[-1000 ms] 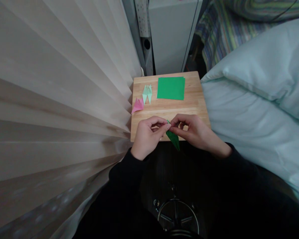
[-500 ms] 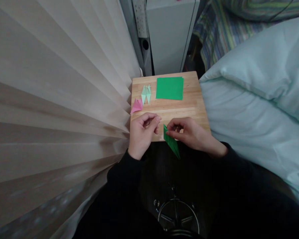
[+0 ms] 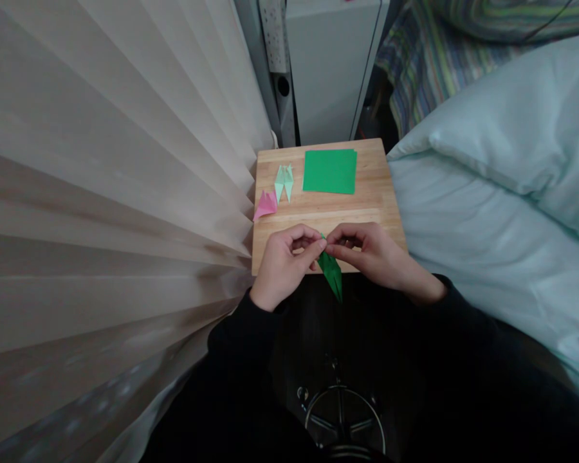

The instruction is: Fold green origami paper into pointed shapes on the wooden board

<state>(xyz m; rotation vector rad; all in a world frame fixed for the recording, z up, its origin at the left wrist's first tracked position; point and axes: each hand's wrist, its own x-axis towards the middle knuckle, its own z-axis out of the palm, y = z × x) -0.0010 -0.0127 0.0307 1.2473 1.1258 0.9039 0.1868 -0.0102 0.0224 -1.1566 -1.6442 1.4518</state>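
Note:
A folded green paper hangs point-down over the near edge of the wooden board. My left hand pinches its top from the left, and my right hand pinches the same top from the right, the fingertips nearly touching. Beyond the hands lies a flat stack of green paper squares. To its left are a pale green folded paper with two points toward me and a pink folded paper at the board's left edge.
A pleated curtain runs along the left side. On the right is pale blue bedding, with a striped cloth behind it. A white cabinet stands past the board; a round metal chair base is below.
My left hand has moved right and taken hold of the green paper's top. The paper has turned to hang more upright, and my right hand has shifted slightly.

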